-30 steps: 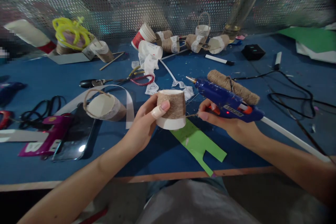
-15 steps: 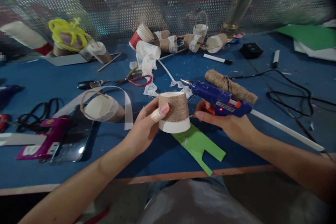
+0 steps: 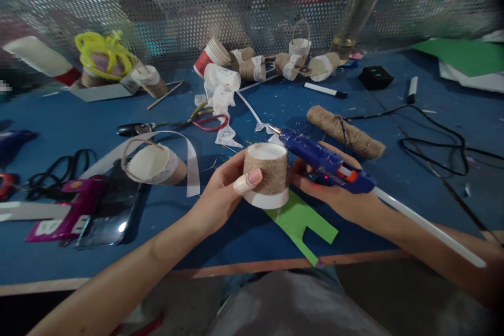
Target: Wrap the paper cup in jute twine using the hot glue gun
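My left hand (image 3: 226, 189) is closed around a paper cup (image 3: 271, 176) wrapped in brown twine, a plain white band showing at its lower edge. The thumb presses on the twine and has a pale bandage or tape on it. Just right of the cup, my right hand (image 3: 318, 189) holds a blue hot glue gun (image 3: 326, 160), its tip pointing up and left beyond the cup's rim. A long white glue stick (image 3: 429, 226) sticks out of the gun's back. Under the cup, a green cut-out piece (image 3: 301, 220) lies on the blue table.
A twine roll (image 3: 346, 131) lies behind the gun. To the left are a small twine-handled basket (image 3: 155, 163), a purple glue gun (image 3: 69, 207), a phone (image 3: 112, 210) and scissors (image 3: 210, 122). Wrapped cups (image 3: 252, 66) line the back by the perforated metal screen (image 3: 177, 5).
The cup has shifted slightly right and toward me, its top tipping more into view. My right hand has turned the glue gun, and its nozzle now sits lower and a little left.
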Tool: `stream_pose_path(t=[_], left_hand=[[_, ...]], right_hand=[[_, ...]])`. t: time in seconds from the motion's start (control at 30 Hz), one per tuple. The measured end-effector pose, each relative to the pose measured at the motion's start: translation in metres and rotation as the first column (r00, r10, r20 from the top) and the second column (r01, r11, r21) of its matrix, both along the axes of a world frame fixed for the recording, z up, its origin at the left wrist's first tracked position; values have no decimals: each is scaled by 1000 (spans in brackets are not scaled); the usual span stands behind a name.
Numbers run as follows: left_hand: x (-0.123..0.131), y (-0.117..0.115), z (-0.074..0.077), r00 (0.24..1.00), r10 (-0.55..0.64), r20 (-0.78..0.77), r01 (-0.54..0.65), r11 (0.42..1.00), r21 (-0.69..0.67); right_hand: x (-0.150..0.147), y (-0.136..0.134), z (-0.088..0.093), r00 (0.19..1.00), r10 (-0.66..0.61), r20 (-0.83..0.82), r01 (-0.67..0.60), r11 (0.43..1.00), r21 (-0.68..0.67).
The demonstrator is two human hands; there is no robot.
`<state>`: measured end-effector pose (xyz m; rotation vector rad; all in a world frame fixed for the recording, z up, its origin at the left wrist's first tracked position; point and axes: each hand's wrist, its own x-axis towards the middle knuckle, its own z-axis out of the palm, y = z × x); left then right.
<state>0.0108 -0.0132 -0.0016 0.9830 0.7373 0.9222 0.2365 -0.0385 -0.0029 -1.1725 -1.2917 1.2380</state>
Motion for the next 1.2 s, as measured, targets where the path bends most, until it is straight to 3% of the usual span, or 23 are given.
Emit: stream_pose_path(t=[0.1,0.33,0.47,0.63,0.9,1.1,1.2], left_hand=[[-1,1,2,1000,-13,6,13,1000,-23],[4,-1,5,999,-12,-41,7,993,-121],[5,0,7,996,35,-80,-45,992,-120],[0,7,9,990,141,26,-137,983,-121],[-6,9,2,976,175,128,-167,983,-73],[-5,10,5,977,152,152,-137,985,-104],[-3,11,7,974,153,166,-131,982,-135]], right_hand=[[2,-1,-5,1000,17,-13,-16,998,54],[0,3,-11,989,-86,116,53,963,264],[0,4,-12,989,-84,124,52,967,248],[7,10,-10,979,-112,169,74,974,214],[9,25,7,924,-346,160,316,930,187],[21,12,17,919,-381,103,294,835,465],[27,7,14,967,-241,76,167,834,526]])
